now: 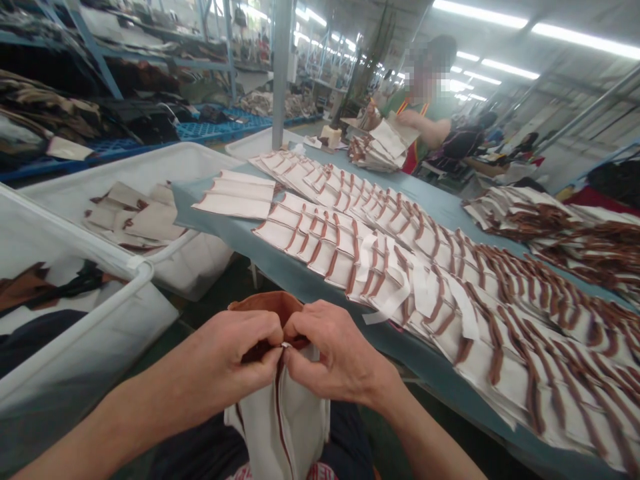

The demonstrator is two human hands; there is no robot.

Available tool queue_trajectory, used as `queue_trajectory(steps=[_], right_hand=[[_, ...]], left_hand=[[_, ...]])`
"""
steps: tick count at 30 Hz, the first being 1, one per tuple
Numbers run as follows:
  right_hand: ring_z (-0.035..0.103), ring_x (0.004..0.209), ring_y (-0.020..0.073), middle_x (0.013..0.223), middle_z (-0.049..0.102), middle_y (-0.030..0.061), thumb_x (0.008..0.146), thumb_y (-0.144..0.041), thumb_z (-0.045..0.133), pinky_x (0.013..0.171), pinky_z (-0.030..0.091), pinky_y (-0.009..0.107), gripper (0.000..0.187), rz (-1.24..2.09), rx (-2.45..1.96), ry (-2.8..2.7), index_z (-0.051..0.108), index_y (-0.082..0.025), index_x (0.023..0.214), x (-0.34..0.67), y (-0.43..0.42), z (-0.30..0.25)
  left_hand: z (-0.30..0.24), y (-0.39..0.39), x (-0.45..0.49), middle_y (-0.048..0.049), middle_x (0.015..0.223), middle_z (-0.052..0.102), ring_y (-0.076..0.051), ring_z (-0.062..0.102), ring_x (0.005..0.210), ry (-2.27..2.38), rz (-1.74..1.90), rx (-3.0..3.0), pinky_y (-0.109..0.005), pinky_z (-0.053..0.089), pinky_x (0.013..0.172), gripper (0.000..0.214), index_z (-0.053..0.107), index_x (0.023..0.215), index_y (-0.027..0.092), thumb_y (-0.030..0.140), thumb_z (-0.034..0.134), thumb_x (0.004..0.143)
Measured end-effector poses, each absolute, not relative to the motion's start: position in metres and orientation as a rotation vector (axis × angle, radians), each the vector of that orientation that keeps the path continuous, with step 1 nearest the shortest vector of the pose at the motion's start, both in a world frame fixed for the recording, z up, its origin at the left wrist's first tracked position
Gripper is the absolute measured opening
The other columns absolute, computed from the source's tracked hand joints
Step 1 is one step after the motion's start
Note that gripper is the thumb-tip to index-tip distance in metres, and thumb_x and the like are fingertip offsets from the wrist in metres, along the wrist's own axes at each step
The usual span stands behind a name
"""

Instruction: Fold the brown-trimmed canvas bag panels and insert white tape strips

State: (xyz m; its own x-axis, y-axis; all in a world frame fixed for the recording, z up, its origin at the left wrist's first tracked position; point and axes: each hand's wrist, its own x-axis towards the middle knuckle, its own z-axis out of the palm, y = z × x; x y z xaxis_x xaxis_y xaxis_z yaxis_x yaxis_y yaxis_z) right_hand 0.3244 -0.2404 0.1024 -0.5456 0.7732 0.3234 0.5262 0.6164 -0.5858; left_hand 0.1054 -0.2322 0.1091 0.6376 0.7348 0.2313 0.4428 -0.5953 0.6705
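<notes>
A cream fabric piece [305,407] with a brown-edged seam down its middle hangs upright over my lap. Its open top shows a reddish-brown inner side [273,301]. My left hand [240,353] pinches the top edge just left of the seam. Close against it, my right hand [337,353] pinches the same edge from the right, thumb and fingers closed. A small pale spot shows at the top of the seam between my fingertips; I cannot make out what it is. The lower end of the piece runs out of view.
Overlapping rows of cream pieces with brown edges [320,243] cover the blue-grey table [220,223], with white strips [425,293] on top. White bins [200,260] stand at left, holding fabric pieces. Across the table a person [425,120] handles a stack. More stacks [550,233] lie right.
</notes>
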Motion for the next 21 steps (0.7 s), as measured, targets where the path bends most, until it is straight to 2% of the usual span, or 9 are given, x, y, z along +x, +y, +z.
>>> queue_trajectory(steps=[5, 9, 14, 18, 21], right_hand=[[0.058, 0.069, 0.0191, 0.069, 0.064, -0.0009, 0.079, -0.019, 0.06, 0.072, 0.04, 0.032, 0.005, 0.578, -1.052, -2.221, 0.058, -0.024, 0.077, 0.318, -0.239, 0.099], [0.058, 0.071, 0.0179, 0.072, 0.064, -0.0013, 0.083, -0.019, 0.058, 0.074, 0.041, 0.031, 0.006, 0.722, -1.042, -2.107, 0.059, -0.023, 0.078, 0.316, -0.24, 0.099], [0.055, 0.072, 0.0161, 0.075, 0.062, -0.0023, 0.086, -0.02, 0.059, 0.074, 0.041, 0.029, 0.008, 0.943, -0.972, -2.025, 0.057, -0.023, 0.079, 0.316, -0.243, 0.103], [0.05, 0.068, 0.0144, 0.074, 0.057, -0.0037, 0.083, -0.021, 0.06, 0.067, 0.038, 0.027, 0.004, 1.304, -0.996, -1.945, 0.057, -0.022, 0.08, 0.318, -0.246, 0.11], [0.043, 0.063, 0.0124, 0.072, 0.052, -0.0052, 0.083, -0.029, 0.063, 0.061, 0.035, 0.025, 0.01, 1.679, -0.927, -1.781, 0.059, -0.02, 0.083, 0.32, -0.247, 0.113]], left_hand=[[0.106, -0.232, 0.104, 0.0057, 0.073, 0.063, -0.011, 0.057, 0.063, 0.906, 0.728, 2.38, -0.026, 0.037, 0.06, 0.022, 0.058, 0.079, 0.022, 0.012, 0.049, 0.096], [0.103, -0.235, 0.097, 0.0029, 0.082, 0.064, -0.014, 0.062, 0.07, 0.827, 0.728, 2.559, -0.028, 0.041, 0.063, 0.027, 0.059, 0.089, 0.023, 0.012, 0.043, 0.107], [0.097, -0.238, 0.081, 0.0001, 0.086, 0.065, -0.017, 0.063, 0.073, 0.711, 0.645, 2.833, -0.031, 0.038, 0.059, 0.032, 0.065, 0.108, 0.022, 0.004, 0.039, 0.106], [0.095, -0.244, 0.071, 0.0007, 0.094, 0.073, -0.017, 0.069, 0.081, 0.656, 0.63, 2.9, -0.028, 0.045, 0.067, 0.041, 0.065, 0.126, 0.026, 0.0, 0.04, 0.106], [0.094, -0.247, 0.07, 0.0024, 0.094, 0.074, -0.015, 0.069, 0.079, 0.685, 0.608, 2.919, -0.026, 0.044, 0.063, 0.04, 0.064, 0.132, 0.028, 0.003, 0.045, 0.108]])
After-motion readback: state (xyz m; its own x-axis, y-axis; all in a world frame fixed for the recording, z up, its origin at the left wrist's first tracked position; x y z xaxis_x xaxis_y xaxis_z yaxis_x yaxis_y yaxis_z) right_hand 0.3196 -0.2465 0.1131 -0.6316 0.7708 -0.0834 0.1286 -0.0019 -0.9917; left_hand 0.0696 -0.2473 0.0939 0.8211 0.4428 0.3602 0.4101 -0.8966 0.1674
